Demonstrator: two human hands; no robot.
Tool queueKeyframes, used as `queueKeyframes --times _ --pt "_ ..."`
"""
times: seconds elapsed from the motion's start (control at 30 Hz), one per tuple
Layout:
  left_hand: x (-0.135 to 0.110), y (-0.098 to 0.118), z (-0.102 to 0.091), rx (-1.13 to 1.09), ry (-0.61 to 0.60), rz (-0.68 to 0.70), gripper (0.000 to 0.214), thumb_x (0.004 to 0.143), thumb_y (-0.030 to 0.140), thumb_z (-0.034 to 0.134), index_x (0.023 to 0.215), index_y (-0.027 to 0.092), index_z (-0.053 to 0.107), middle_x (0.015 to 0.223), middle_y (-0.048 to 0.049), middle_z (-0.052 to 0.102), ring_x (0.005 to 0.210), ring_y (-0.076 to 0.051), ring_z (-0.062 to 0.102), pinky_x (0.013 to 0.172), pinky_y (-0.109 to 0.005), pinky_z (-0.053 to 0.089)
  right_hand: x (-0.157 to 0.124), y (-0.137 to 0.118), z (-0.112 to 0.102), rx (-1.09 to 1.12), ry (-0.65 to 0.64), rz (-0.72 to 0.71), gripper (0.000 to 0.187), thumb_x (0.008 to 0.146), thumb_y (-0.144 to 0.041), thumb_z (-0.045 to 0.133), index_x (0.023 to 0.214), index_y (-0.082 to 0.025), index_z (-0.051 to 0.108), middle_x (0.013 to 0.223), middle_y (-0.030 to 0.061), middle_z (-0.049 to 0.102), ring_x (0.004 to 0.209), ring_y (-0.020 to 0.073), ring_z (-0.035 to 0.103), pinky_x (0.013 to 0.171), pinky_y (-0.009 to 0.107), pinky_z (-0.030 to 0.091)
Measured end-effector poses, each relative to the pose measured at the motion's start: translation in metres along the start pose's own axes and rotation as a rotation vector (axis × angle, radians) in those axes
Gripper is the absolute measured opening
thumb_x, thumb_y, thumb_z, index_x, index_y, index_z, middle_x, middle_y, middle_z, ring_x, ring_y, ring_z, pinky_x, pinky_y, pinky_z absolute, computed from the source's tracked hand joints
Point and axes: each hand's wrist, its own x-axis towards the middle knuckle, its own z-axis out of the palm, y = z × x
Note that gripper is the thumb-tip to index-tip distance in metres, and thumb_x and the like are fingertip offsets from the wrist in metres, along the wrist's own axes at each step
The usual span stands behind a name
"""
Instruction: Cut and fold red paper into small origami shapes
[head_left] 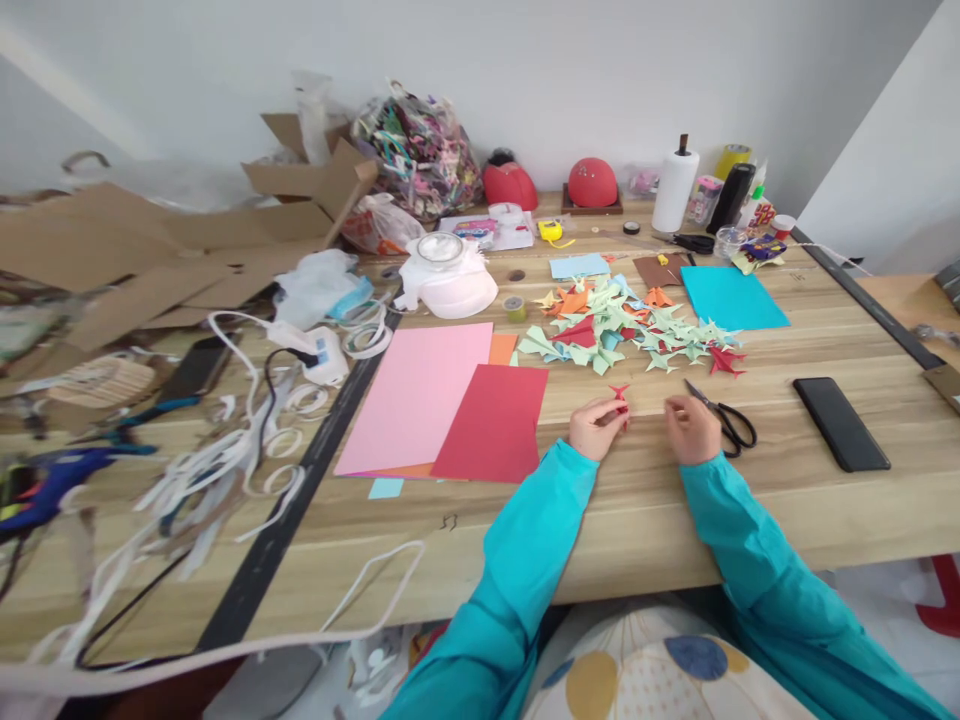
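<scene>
The premises appear to be a craft workshop, evidenced by a wooden worktable (637,530) bearing coloured paper sheets (427,390), folded paper shapes (582,333), scissors (718,408), a tape measure (550,231) and opened cardboard (247,232).

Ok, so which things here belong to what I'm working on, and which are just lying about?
Likely part of the work:
- red folded piece, in your left hand
- folded paper pieces
- red sheet and pink sheet
- scissors beside your right hand

Probably just lying about:
- black phone on the right
- yellow tape measure
- cardboard box
</scene>
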Motion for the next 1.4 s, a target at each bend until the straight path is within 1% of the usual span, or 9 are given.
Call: queueKeyframes --times 0.23,0.47,0.67,0.8,0.93,1.03,1.17,1.23,1.4 --pt "0.003 -0.001 -0.002 -0.153 0.051 -0.095 0.023 0.065 0.029 0.072 0.082 0.013 0.071 0.082 -0.0076 0.067 0.059 -0.012 0.063 0.05 -0.022 0.055 -0.023 0.036 -0.035 -0.546 0.026 0.183 0.025 0.079 -0.024 0.05 0.099 -0.016 0.063 0.104 0.0135 0.061 0.091 0.0265 0.051 0.078 0.04 0.038" --pt "0.004 -0.004 -0.004 -0.065 0.055 -0.022 0.02 0.066 0.027 0.071 0.082 0.015 0.072 0.087 -0.0082 0.068 0.061 -0.011 0.063 0.051 -0.021 0.056 -0.029 0.041 -0.045 -0.623 -0.066 0.234 0.03 0.081 -0.031 0.049 0.102 -0.017 0.065 0.102 0.0125 0.064 0.082 0.0243 0.054 0.07 0.036 0.038" --pt "0.005 -0.007 -0.006 0.051 0.051 0.105 0.015 0.072 0.024 0.066 0.083 0.015 0.071 0.087 -0.0097 0.068 0.064 -0.012 0.064 0.052 -0.021 0.055 -0.013 0.053 -0.057 -0.598 -0.244 0.181 0.032 0.075 -0.017 0.05 0.104 -0.013 0.064 0.095 0.015 0.065 0.085 0.0242 0.057 0.075 0.036 0.042" --pt "0.004 -0.003 -0.007 0.136 0.029 0.209 0.013 0.073 0.022 0.065 0.082 0.016 0.071 0.086 -0.0096 0.069 0.07 -0.013 0.065 0.055 -0.021 0.055 -0.017 0.043 -0.064 -0.217 -0.257 0.419 0.036 0.071 -0.022 0.057 0.106 -0.019 0.063 0.083 0.0094 0.065 0.073 0.021 0.058 0.068 0.037 0.046" --pt "0.002 0.0 -0.006 0.229 0.002 0.282 0.011 0.075 0.022 0.063 0.081 0.019 0.071 0.087 -0.0081 0.069 0.073 -0.014 0.065 0.062 -0.022 0.056 -0.038 0.008 -0.069 0.756 -0.339 0.652 0.052 0.07 -0.039 0.064 0.118 -0.022 0.053 0.088 0.008 0.064 0.068 0.018 0.059 0.052 0.03 0.047" --pt "0.001 0.002 -0.004 0.249 -0.012 0.302 0.011 0.077 0.021 0.061 0.081 0.019 0.071 0.087 -0.0081 0.069 0.075 -0.014 0.066 0.064 -0.023 0.056 -0.053 -0.019 -0.07 1.132 -0.408 0.714 0.053 0.064 -0.045 0.07 0.111 -0.026 0.057 0.081 0.0042 0.06 0.06 0.0128 0.053 0.044 0.024 0.042" --pt "-0.001 0.003 -0.003 0.278 -0.04 0.354 0.013 0.077 0.018 0.06 0.083 0.019 0.071 0.09 -0.0085 0.069 0.081 -0.015 0.066 0.073 -0.026 0.056 -0.064 -0.043 -0.068 1.357 -0.629 0.839 0.055 0.07 -0.063 0.057 0.111 -0.027 0.057 0.059 -0.0048 0.045 0.035 0.0032 0.024 0.027 0.015 0.018" --pt "-0.002 0.003 -0.003 0.283 -0.047 0.364 0.014 0.078 0.017 0.059 0.084 0.019 0.071 0.092 -0.0086 0.069 0.082 -0.015 0.066 0.075 -0.026 0.055 -0.068 -0.051 -0.067 1.422 -0.595 0.854 0.061 0.073 -0.072 0.043 0.111 -0.025 0.056 0.053 -0.0061 0.042 0.03 0.0023 0.016 0.024 0.015 0.012" --pt "-0.004 0.005 -0.001 0.305 -0.065 0.369 0.016 0.079 0.018 0.056 0.085 0.021 0.071 0.094 -0.007 0.069 0.083 -0.014 0.066 0.075 -0.026 0.056 -0.078 -0.064 -0.067 1.308 -0.58 0.717 0.079 0.069 -0.08 0.032 0.115 -0.018 0.048 0.067 0.0054 0.058 0.043 0.0125 0.048 0.036 0.025 0.039"
